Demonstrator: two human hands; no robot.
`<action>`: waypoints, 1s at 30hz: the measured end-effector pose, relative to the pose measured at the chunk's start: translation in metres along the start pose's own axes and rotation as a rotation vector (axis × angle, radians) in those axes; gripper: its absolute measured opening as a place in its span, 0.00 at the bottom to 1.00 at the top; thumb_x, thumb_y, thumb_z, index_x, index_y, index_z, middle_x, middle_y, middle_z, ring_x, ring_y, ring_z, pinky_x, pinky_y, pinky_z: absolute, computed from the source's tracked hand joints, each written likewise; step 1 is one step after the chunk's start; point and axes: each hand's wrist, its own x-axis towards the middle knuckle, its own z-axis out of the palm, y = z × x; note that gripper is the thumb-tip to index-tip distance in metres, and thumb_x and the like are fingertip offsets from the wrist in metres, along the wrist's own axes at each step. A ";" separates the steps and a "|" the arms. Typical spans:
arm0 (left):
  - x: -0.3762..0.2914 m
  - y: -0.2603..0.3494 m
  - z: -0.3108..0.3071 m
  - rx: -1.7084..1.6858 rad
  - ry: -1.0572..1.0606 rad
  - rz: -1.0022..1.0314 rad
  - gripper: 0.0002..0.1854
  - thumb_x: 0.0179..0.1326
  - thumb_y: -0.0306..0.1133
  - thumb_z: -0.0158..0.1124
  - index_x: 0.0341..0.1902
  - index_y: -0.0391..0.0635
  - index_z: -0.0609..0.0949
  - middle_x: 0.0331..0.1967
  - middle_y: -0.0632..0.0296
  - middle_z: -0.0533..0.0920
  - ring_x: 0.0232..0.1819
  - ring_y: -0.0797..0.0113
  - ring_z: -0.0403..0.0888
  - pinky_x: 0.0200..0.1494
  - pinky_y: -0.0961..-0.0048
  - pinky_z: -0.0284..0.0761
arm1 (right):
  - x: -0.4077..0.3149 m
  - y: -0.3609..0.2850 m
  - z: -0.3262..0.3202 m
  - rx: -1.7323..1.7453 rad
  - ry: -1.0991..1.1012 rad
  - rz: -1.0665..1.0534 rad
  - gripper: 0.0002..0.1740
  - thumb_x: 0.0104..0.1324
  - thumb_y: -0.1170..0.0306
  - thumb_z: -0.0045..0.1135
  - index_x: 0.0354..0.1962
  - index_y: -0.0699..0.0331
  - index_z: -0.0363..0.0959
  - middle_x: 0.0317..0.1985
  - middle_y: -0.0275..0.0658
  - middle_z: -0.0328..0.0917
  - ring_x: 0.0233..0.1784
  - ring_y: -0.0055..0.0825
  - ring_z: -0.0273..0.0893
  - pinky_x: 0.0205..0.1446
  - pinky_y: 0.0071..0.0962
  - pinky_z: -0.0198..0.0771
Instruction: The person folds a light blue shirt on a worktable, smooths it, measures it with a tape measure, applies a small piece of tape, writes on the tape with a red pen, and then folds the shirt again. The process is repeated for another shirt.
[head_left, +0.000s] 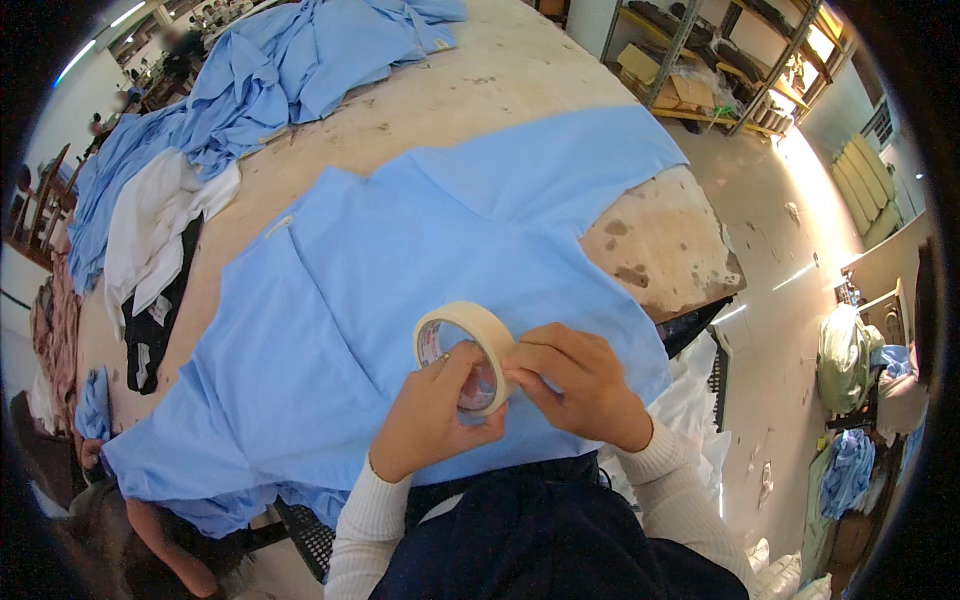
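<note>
A roll of cream masking tape (491, 330) is held above a light blue garment (360, 277) spread on the table. My left hand (439, 412) grips the roll, its fingers through the core and a ring on one finger. The fingertips of my right hand (574, 379) pinch together at the roll's outer right edge; whether a tape end is between them is too small to tell. A small pale mark or tag (278, 226) shows near the garment's upper left edge.
The worn table (517, 67) bears a heap of blue garments (262, 67), a white cloth (150, 217) and a black cloth (161, 330). At lower left, a person's arm (169, 547) is close to the garment. A metal shelf with boxes (686, 90) stands beyond the table's right corner.
</note>
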 end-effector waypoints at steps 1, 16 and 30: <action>0.001 -0.003 0.002 0.006 0.022 0.016 0.26 0.42 0.32 0.70 0.46 0.44 0.71 0.30 0.53 0.77 0.31 0.52 0.79 0.33 0.66 0.75 | 0.002 -0.003 0.004 -0.064 -0.016 -0.001 0.10 0.58 0.73 0.57 0.38 0.63 0.71 0.39 0.44 0.70 0.30 0.37 0.74 0.32 0.29 0.72; 0.003 -0.010 0.001 -0.112 0.048 -0.027 0.30 0.42 0.32 0.69 0.51 0.43 0.69 0.32 0.51 0.78 0.33 0.51 0.79 0.36 0.67 0.75 | 0.013 0.007 0.003 0.139 0.040 0.035 0.12 0.53 0.76 0.63 0.36 0.65 0.73 0.35 0.41 0.73 0.32 0.32 0.74 0.31 0.25 0.70; 0.002 -0.021 -0.006 -0.117 0.221 0.082 0.13 0.60 0.37 0.47 0.41 0.38 0.71 0.24 0.48 0.75 0.26 0.43 0.73 0.29 0.57 0.68 | 0.009 -0.008 0.017 0.315 0.033 -0.242 0.05 0.54 0.78 0.58 0.30 0.67 0.72 0.32 0.44 0.74 0.30 0.33 0.73 0.32 0.31 0.66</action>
